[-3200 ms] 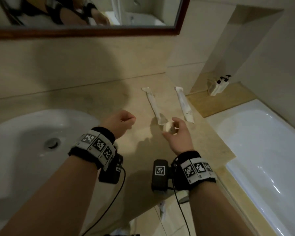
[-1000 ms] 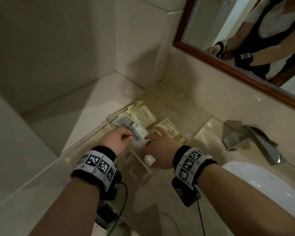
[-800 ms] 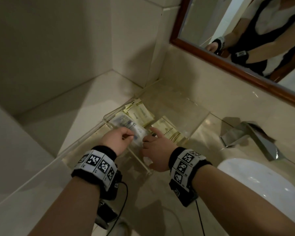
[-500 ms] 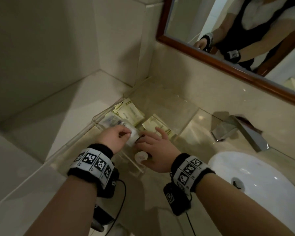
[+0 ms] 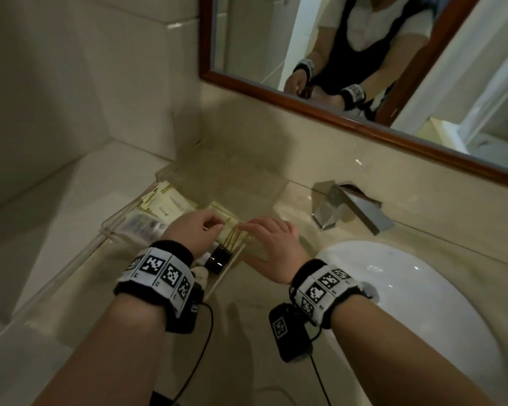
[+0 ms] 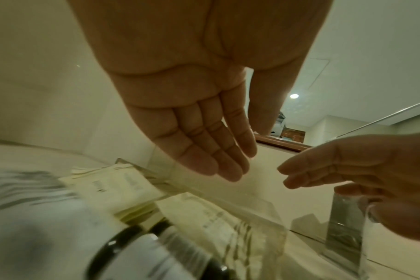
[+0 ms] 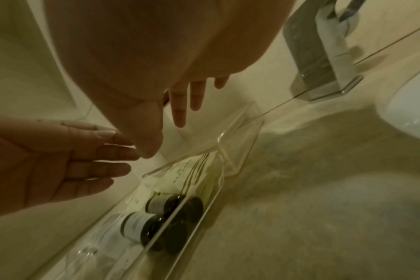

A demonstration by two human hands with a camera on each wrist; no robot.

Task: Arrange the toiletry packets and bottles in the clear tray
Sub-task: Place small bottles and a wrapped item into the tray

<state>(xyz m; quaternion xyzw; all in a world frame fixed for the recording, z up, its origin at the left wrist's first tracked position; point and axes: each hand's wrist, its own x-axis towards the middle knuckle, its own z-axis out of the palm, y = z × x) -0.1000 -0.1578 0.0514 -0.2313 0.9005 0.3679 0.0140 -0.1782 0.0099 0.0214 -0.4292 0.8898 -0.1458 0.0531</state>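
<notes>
**Both hands over the clear tray, nothing in them**

Head view first. We count two hands here, our left hand (image 5: 194, 232) and right hand (image 5: 272, 244), side by side above the clear tray (image 5: 170, 174), which sits in the counter corner by the wall. In the tray we make out two piles of yellowish packets (image 5: 170, 204), one see-through packet (image 5: 143, 228) at the left end, and one dark bottle (image 5: 219, 257) peeking out under the left wrist. More bottles could be there, but the wrist hides that spot. One chrome faucet (image 5: 349, 210) and one white sink (image 5: 393, 291) are to the right, and a mirror (image 5: 364, 60) hangs above.

Left wrist view: the left hand (image 6: 204, 113) is flat, fingers straight and together, gripping nothing, hovering above the packets (image 6: 132, 189). The right hand (image 6: 362, 176) comes in from the right, fingers loosely extended. The bottom of the shot is a blur, so we can only guess at one dark-ringed bottle (image 6: 142, 244).

Right wrist view: now we count two dark bottles (image 7: 156, 217) lying on their sides near the tray's (image 7: 240, 132) near wall, beside a striped packet (image 7: 194, 170). The right hand (image 7: 156, 75) has its fingers spread and empty; most of the palm fills the frame. The left hand (image 7: 60, 161) is also flat.
</notes>
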